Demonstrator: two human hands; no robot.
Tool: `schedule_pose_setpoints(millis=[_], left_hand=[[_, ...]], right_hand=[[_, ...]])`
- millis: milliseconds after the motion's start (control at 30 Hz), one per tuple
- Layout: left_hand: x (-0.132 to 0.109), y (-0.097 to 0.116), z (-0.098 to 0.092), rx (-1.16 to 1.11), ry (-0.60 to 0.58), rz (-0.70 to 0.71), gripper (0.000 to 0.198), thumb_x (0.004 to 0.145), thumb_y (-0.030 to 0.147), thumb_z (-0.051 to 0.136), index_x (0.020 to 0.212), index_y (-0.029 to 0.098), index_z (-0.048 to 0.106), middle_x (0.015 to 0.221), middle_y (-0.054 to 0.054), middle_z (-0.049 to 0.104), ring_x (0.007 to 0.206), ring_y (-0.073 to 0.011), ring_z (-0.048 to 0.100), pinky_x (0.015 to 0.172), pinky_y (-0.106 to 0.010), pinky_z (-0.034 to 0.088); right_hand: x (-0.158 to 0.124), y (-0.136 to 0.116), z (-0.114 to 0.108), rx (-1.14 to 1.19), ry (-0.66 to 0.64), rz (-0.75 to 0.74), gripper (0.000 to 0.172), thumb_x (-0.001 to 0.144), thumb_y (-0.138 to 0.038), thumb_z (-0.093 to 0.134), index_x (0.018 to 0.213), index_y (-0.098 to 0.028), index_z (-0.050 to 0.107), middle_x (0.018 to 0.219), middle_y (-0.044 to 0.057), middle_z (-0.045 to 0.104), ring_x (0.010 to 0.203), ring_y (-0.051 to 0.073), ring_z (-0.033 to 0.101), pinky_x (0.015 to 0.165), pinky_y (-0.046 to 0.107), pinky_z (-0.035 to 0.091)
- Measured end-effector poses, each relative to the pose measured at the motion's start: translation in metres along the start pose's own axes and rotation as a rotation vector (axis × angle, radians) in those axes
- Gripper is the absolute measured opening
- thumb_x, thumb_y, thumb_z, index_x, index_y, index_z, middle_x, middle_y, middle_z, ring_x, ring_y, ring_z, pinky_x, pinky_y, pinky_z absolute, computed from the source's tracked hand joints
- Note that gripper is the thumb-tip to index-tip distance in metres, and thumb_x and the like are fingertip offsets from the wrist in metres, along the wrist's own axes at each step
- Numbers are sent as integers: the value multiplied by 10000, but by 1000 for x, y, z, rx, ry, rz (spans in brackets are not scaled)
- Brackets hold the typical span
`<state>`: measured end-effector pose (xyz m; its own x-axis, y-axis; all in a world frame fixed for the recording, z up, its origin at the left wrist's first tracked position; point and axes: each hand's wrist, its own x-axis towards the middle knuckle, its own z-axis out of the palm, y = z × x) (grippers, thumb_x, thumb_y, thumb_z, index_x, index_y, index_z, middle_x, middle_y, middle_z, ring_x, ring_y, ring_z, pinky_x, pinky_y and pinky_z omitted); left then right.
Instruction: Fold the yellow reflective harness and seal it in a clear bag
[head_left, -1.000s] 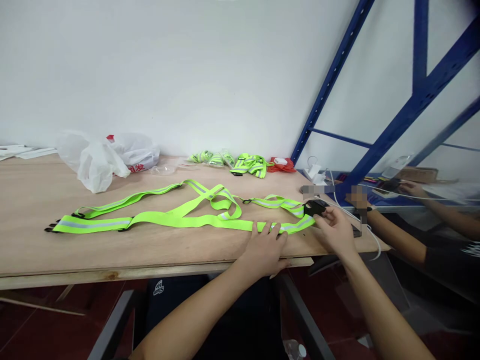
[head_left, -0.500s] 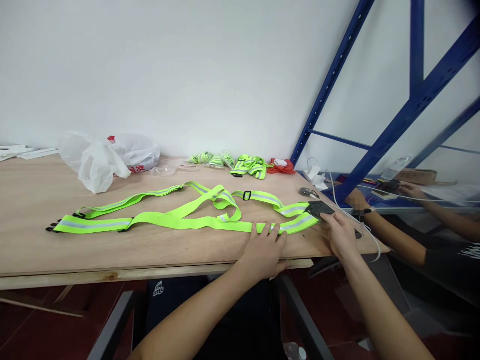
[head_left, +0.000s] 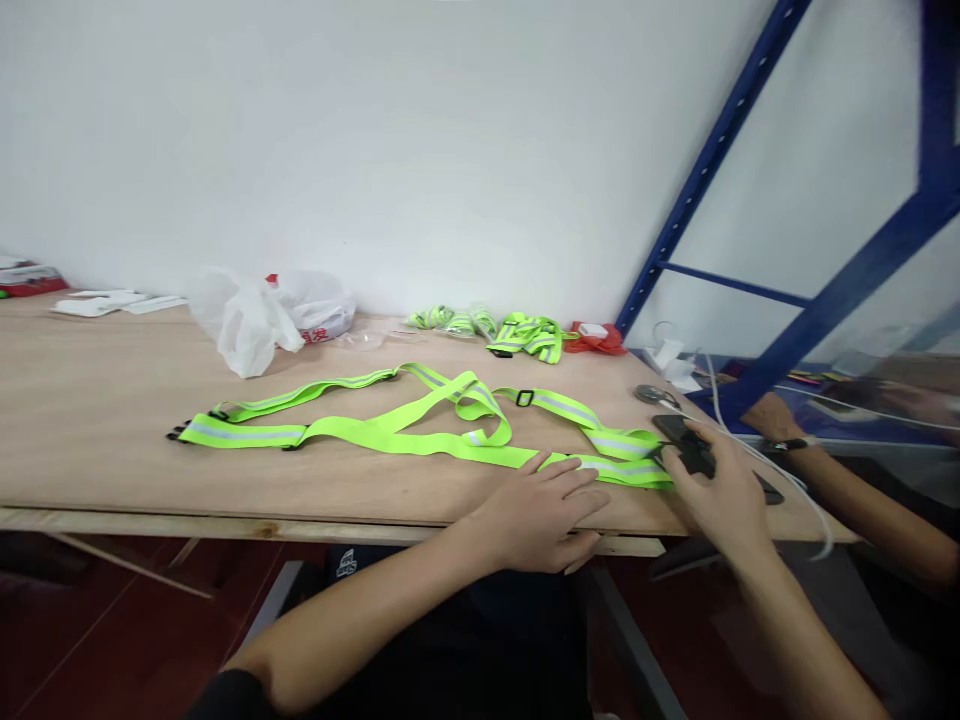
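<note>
A neon-yellow reflective strap vest [head_left: 420, 443] with grey stripes and black buckles lies stretched out across the table. My left hand [head_left: 547, 512] is open by the table's front edge, its fingertips on the lower strap. At the vest's right end, my right hand [head_left: 724, 490] has its thumb and fingers closed around a dark flat piece [head_left: 697, 461] where the straps meet. The fingers partly hide this piece. A black phone-like slab [head_left: 771, 491] shows beneath and beside that hand, so their outlines are hard to separate.
Along the wall lie white plastic bags [head_left: 255, 320], bagged reflective straps [head_left: 454, 320], a loose strap bundle [head_left: 531, 337] and a red bag [head_left: 596, 338]. A white cable [head_left: 780, 465] and blue rack post [head_left: 701, 170] stand right, near another person's arm [head_left: 855, 490].
The view has swung left, so everything sits farther right. My left hand has drawn slightly back toward the table edge. My right hand has shifted its fingers over the dark piece.
</note>
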<state>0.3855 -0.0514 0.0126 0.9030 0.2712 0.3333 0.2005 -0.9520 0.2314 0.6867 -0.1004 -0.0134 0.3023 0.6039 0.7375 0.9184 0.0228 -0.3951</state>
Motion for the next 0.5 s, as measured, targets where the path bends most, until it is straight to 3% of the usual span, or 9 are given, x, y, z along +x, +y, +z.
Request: schedule_pose_setpoints(millis=[67,133,267,400,500], left_hand=[[-24,-11,-18,-1,-7,10,430,1034,357,429,1427,210,523,1493,-61,553,1407,-201,465,1220,-368,301],[-53,-23,-34,31,-15,-59,424,1039,361,417,1422,223,536,1440,-66,598,1375,-208,496,1220,-384,295],[-102,-36,-47,164,-51,-374,522,1028,497,434,1479,237,479,1539,-114,489,1469,-341,360,1217,-617,197],[-118,-35,-40,163,-122,-500,619,1028,582,385,1529,219,408,1597,-133,402,1485,-406,302,1177,-674,228],[-116,-31,-38,142,-104,-489,599,1025,579,409,1501,217,441,1566,-116,450,1457,-389,347,1191,-645,233]], right_hand=[[2,-19,1,-19,7,-152,363,880,-450,573,1165,-237,643,1198,143,702,1152,360,653,1034,552,494],[4,-40,8,13,-36,-254,301,908,-425,559,1130,-253,667,1151,125,723,1114,337,677,1038,516,503],[13,-89,34,153,-296,-392,284,914,-409,558,1124,-296,713,1191,92,727,1113,310,686,1000,482,538],[22,-139,70,287,-653,-598,330,952,-388,541,1224,-333,719,1399,59,645,1286,301,601,1047,475,514],[26,-158,99,313,-811,-690,344,957,-435,538,1230,-342,726,1357,41,680,1259,297,624,1041,471,514]])
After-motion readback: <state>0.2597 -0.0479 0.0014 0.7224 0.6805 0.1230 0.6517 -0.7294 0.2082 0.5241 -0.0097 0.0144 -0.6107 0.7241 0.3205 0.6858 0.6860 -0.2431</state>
